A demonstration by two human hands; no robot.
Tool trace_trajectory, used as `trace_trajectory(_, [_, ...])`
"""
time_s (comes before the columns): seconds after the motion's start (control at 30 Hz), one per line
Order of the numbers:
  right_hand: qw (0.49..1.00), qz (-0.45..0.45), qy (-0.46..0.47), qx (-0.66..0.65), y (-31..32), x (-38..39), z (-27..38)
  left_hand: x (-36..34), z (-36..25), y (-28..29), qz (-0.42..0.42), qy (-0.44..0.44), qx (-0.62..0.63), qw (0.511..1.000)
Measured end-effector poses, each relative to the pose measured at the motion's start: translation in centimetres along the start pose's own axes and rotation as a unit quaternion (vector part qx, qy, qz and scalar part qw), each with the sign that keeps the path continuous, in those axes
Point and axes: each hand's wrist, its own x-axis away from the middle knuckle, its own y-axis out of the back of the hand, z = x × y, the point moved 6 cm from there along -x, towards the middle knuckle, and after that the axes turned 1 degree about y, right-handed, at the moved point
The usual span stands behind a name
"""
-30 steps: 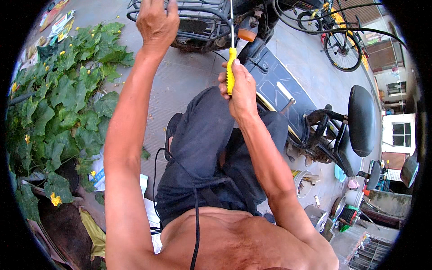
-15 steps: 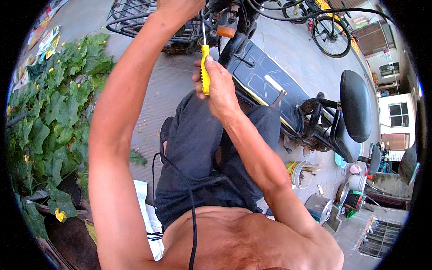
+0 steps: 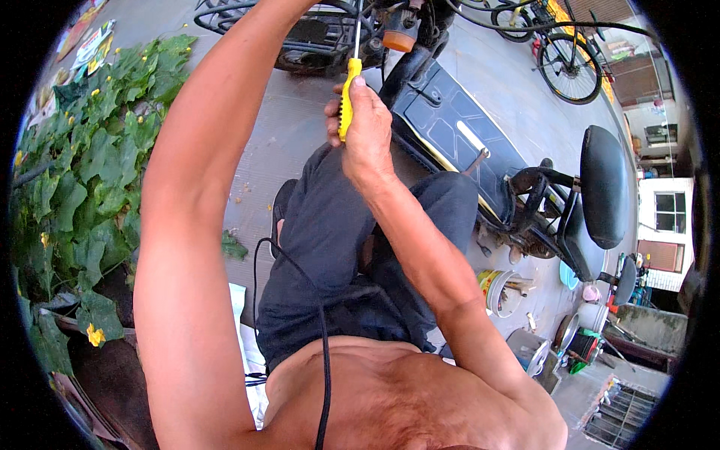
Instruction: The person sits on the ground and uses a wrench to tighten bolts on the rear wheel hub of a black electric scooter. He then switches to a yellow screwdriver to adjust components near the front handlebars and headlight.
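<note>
My right hand [image 3: 367,131] is closed round the yellow handle of a screwdriver [image 3: 349,97], thumb along its side. The metal shaft points up and away, and its tip is out of sight past the top edge. My left forearm [image 3: 262,37] reaches up across the picture beside the black wire basket [image 3: 214,19], and the hand itself lies beyond the upper rim. Just right of the screwdriver shaft is an orange indicator lamp [image 3: 400,39] on the front of an electric scooter. The scooter's dark footboard [image 3: 450,112] extends behind my right hand.
Leafy plants [image 3: 90,180] with yellow flowers fill the left side. At right are the scooter's black seat [image 3: 604,187], a bucket of tools [image 3: 504,292] and a metal pot [image 3: 529,349]. A bicycle [image 3: 570,67] stands far right. A black cord [image 3: 325,360] hangs before my body.
The view has shifted, so the scooter sits further right and higher. My left hand has passed out of the top of the picture. My right hand keeps its hold on the screwdriver.
</note>
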Motion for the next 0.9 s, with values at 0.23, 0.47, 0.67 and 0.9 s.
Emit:
trace_trajectory(0.23, [1.0, 0.012, 0.0, -0.004, -1.3, -0.6, 0.0, -0.2, 1.0, 0.0, 0.032, 0.006, 0.028, 0.999])
trace_trajectory(0.47, [0.999, -0.011, -0.017, 0.036, 0.1, 0.3, 0.7, 0.1, 0.5, 0.3, 0.042, 0.008, 0.042, 0.998])
trace_trajectory(0.67, [0.997, -0.026, -0.002, 0.066, 0.9, 0.4, 0.6, 1.8, -0.6, 0.4, -0.051, -0.079, -0.026, 0.995])
trace_trajectory(0.9, [0.996, -0.037, 0.013, 0.076, 1.1, 0.5, 0.0, 1.8, -0.2, -0.7, -0.156, -0.18, -0.074, 0.968])
